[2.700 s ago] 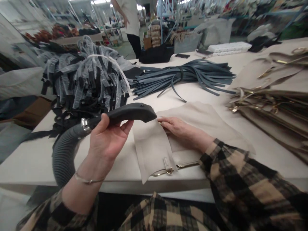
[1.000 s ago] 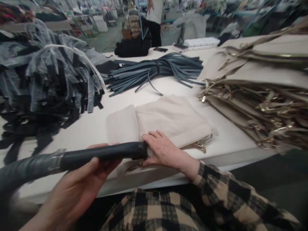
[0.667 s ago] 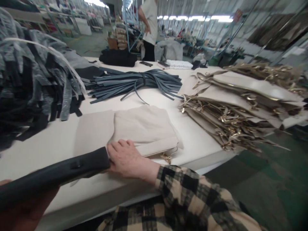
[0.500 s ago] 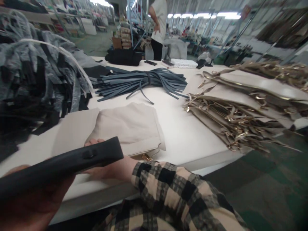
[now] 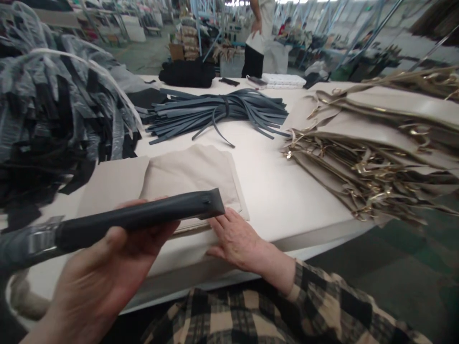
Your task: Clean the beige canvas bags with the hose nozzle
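My left hand (image 5: 111, 267) is closed round a thick black strap (image 5: 143, 217), thumb in front and fingers behind. A clear-wrapped fitting, perhaps a buckle, sits on the strap toward the left. The strap's squared end points right and hangs over a beige fabric bag piece (image 5: 190, 169) lying on the table. Fingers extended, my right hand (image 5: 238, 239) rests at the front edge of that beige piece, just below the strap's end. Whether its fingertips touch the strap I cannot tell.
A bundle of dark blue-grey strips (image 5: 224, 110) lies tied across the table (image 5: 276, 200). To the right are piled beige bag pieces (image 5: 358, 157) with gold-coloured hardware. Plastic-wrapped black straps (image 5: 60, 110) heap up at left. A person (image 5: 258, 43) stands beyond the table.
My right hand has moved right from behind the strap to the front edge of the beige piece. The strap has shifted right and shows more of its length.
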`<control>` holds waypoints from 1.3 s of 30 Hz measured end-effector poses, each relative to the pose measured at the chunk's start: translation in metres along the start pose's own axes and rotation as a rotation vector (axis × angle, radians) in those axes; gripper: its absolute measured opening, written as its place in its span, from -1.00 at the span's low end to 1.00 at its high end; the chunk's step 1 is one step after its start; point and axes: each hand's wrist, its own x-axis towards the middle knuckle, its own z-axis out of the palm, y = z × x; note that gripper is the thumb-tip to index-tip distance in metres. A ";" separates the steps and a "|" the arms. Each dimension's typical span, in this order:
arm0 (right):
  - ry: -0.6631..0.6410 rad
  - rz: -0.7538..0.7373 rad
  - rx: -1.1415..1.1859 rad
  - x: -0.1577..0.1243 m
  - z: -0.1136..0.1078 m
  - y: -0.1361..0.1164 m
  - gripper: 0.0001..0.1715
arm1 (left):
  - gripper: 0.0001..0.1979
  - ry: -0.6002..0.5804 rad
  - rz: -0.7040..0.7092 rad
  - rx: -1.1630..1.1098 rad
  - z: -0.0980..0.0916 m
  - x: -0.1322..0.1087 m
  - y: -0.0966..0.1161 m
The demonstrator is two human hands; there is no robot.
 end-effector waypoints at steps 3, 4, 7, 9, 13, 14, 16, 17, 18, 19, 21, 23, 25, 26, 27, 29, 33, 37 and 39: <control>0.064 -0.004 -0.009 0.000 0.012 -0.005 -0.17 | -0.69 -0.025 0.035 0.123 0.033 0.014 -0.018; 0.084 -0.018 -0.021 -0.001 0.015 -0.006 -0.16 | -0.69 -0.029 0.011 0.145 0.039 0.020 -0.023; 0.099 -0.098 -0.037 -0.005 0.019 -0.006 -0.25 | -0.67 -0.026 -0.076 0.188 0.049 0.035 -0.039; 0.109 -0.168 -0.038 -0.008 0.019 -0.005 -0.43 | -0.64 -0.023 -0.110 0.208 0.056 0.042 -0.049; 0.142 -0.210 -0.018 -0.009 0.016 -0.002 -0.53 | -0.63 -0.037 -0.150 0.236 0.070 0.049 -0.060; 0.140 -0.202 -0.006 -0.009 0.014 -0.003 -0.53 | -0.62 -0.041 -0.155 0.247 0.071 0.049 -0.059; 0.135 -0.194 0.017 -0.008 0.012 -0.003 -0.53 | -0.60 -0.028 -0.158 0.272 0.067 0.048 -0.053; 0.135 -0.193 0.023 -0.007 0.011 -0.003 -0.53 | -0.59 -0.010 -0.164 0.283 0.064 0.047 -0.049; 0.143 -0.195 0.026 -0.007 0.010 -0.003 -0.54 | -0.59 0.013 -0.167 0.288 0.061 0.045 -0.045; 0.148 -0.201 0.027 -0.006 0.010 -0.003 -0.55 | -0.59 0.036 -0.164 0.286 0.058 0.044 -0.042; 0.141 -0.205 0.029 -0.006 0.010 -0.004 -0.55 | -0.59 0.064 -0.145 0.271 0.056 0.042 -0.043; 0.120 -0.183 0.052 -0.007 0.012 -0.006 -0.54 | -0.60 0.064 -0.139 0.246 0.059 0.040 -0.050; 0.102 -0.153 0.101 -0.008 0.013 -0.008 -0.51 | -0.62 0.038 -0.166 0.220 0.065 0.039 -0.059; 0.097 -0.141 0.131 -0.009 0.011 -0.008 -0.50 | -0.63 0.015 -0.177 0.210 0.067 0.039 -0.062; 0.087 -0.136 0.158 -0.009 0.008 -0.006 -0.50 | -0.64 -0.011 -0.179 0.202 0.069 0.040 -0.064; 0.032 -0.167 0.206 -0.005 -0.006 0.001 -0.58 | -0.65 -0.060 -0.142 0.184 0.071 0.042 -0.059; -0.143 -0.138 0.177 0.025 -0.052 0.036 -0.73 | -0.63 -0.040 0.052 0.084 0.075 0.058 -0.028; 0.010 0.216 -0.020 0.075 -0.069 0.082 -0.71 | -0.70 -0.011 0.224 0.000 0.089 0.091 -0.008; 0.117 0.270 -0.017 0.096 -0.055 0.095 -0.55 | -0.73 -0.011 0.240 -0.034 0.096 0.111 -0.010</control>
